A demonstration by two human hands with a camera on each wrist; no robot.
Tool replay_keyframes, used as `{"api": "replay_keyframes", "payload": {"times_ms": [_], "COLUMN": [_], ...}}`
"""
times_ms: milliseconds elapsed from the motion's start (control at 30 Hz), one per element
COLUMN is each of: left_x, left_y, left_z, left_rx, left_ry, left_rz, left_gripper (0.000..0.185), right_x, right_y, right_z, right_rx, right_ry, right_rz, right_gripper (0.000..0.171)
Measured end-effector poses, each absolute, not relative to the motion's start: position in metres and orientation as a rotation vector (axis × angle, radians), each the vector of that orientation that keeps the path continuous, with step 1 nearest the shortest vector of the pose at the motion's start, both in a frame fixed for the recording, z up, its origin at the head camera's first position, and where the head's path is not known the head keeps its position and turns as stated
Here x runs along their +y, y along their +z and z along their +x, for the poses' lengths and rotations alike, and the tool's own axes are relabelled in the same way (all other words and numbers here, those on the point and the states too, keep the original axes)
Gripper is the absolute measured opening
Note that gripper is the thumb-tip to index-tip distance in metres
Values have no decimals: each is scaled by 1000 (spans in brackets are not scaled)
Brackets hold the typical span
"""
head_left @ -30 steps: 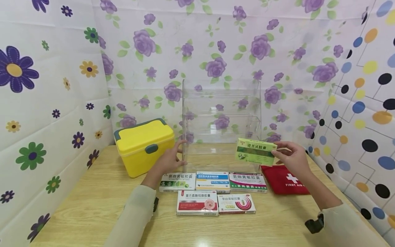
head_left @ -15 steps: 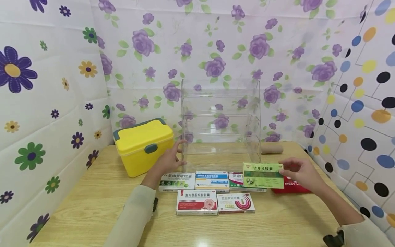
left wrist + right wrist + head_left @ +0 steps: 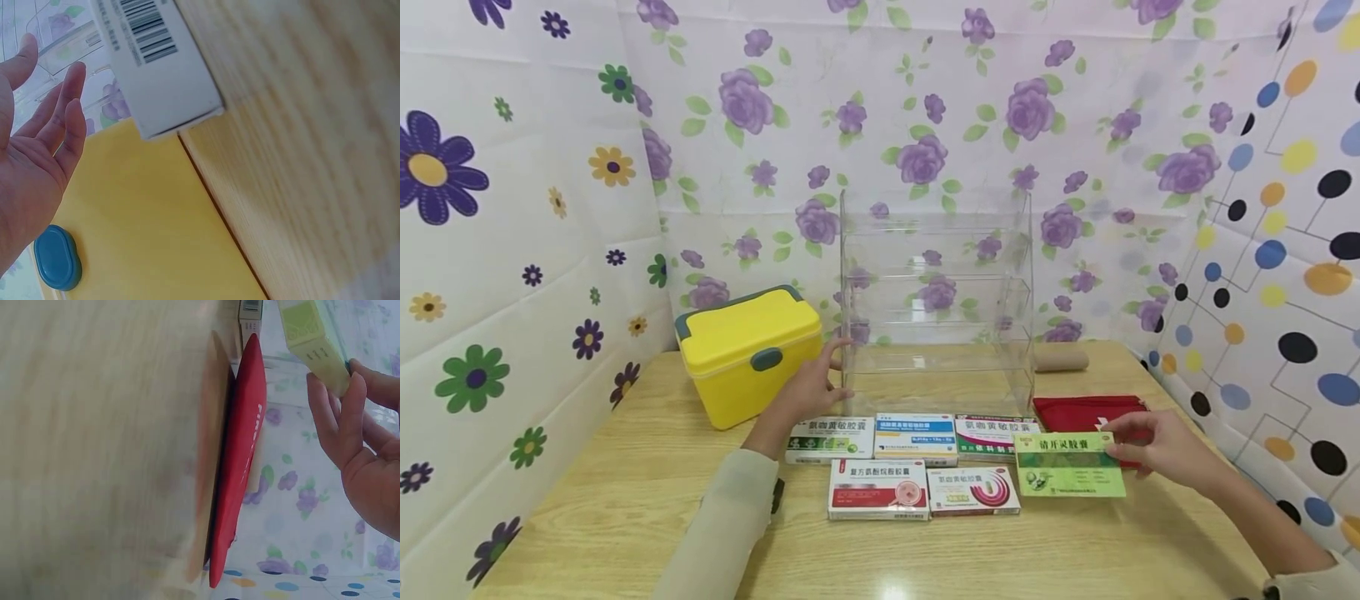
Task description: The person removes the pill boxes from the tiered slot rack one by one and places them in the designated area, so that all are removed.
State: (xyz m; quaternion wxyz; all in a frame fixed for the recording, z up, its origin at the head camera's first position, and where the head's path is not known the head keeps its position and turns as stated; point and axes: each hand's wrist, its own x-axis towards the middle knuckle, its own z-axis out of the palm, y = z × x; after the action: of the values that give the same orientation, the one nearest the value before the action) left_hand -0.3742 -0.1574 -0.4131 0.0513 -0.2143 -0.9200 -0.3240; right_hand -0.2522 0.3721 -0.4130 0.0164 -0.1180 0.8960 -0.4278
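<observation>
My right hand [image 3: 1165, 450] pinches a green-yellow medicine box [image 3: 1071, 467] by its right end, between thumb and fingers. The box is upright with its printed face toward me, overlapping the pink-and-green medicine box [image 3: 992, 429] and the red first-aid pouch [image 3: 1086, 408] behind. In the right wrist view the green box [image 3: 312, 344] sits at the fingertips, beyond the pouch. My left hand [image 3: 808, 387] reaches the left side of a clear tiered acrylic rack [image 3: 936, 360], thumb and fingers spread at its edge. The left wrist view shows those fingers [image 3: 70, 112] loosely bent.
A yellow lidded box [image 3: 752, 333] with a dark latch stands left of the rack. Before the rack lie a white-green box [image 3: 831, 440], a blue-white box [image 3: 916, 440], a red-white box [image 3: 878, 490] and a white-pink box [image 3: 973, 492]. A brown roll [image 3: 1060, 358] lies behind the pouch.
My right hand has carried the green-yellow box down and toward me, from beside the rack to right of the front row. The left hand has stayed at the rack's side.
</observation>
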Motion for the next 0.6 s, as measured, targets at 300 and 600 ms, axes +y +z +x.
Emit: {"api": "replay_keyframes", "payload": {"times_ms": [300,600], "left_x": [-159,-157], "left_y": [-409,-412], "left_z": [-374,-371], "left_rx": [-2789,-2775], "left_ry": [-1002,-991], "left_rz": [-653,-650], "left_gripper": [88,87], "right_x": [378,364], "right_y": [-423,-429], "right_z": [-253,-254], "right_rx": [2637,2541], "right_ry": [-1276,-1225], "right_rz": [-415,-389], "right_gripper": [41,42]}}
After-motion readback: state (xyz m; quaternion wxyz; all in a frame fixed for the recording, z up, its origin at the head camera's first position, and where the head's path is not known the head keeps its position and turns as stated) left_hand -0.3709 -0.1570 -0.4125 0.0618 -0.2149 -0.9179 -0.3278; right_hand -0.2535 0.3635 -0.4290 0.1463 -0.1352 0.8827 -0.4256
